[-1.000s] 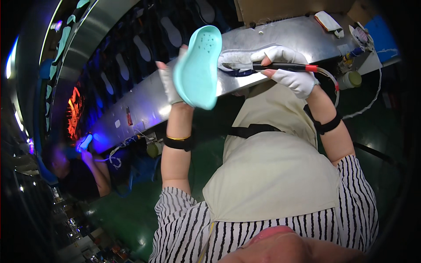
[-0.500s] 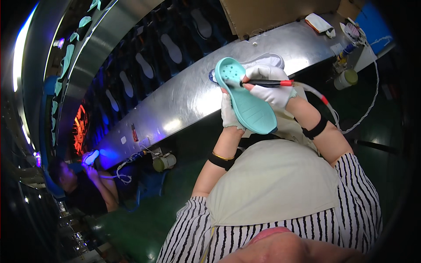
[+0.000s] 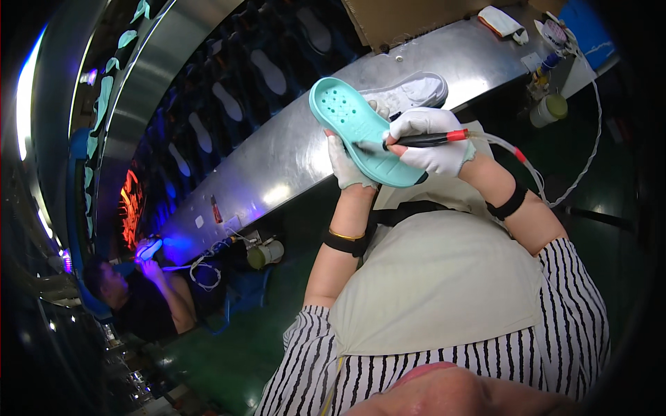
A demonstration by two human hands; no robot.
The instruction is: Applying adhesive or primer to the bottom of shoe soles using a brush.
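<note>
At the near edge of the metal table [image 3: 305,156], the left hand [image 3: 345,164], in a white fingerless glove, grasps a turquoise shoe sole [image 3: 355,123] around its middle, tilted with the holed end up and to the left; the right hand [image 3: 436,144], gloved alike, pinches a black-handled tool [image 3: 424,140] with a red band, its dark tip over the sole's face, though whether it touches cannot be told; from the tool's rear a pale hose [image 3: 498,142] curves off to the right; just beyond the sole, a white-and-grey shoe piece [image 3: 416,92] lies on the table; farther off sit a folded white cloth [image 3: 502,24] and a cardboard box [image 3: 409,19]; behind the table run grey soles [image 3: 268,72]; at left, a co-worker [image 3: 149,305] holds a blue-lit sole [image 3: 149,249].
</note>
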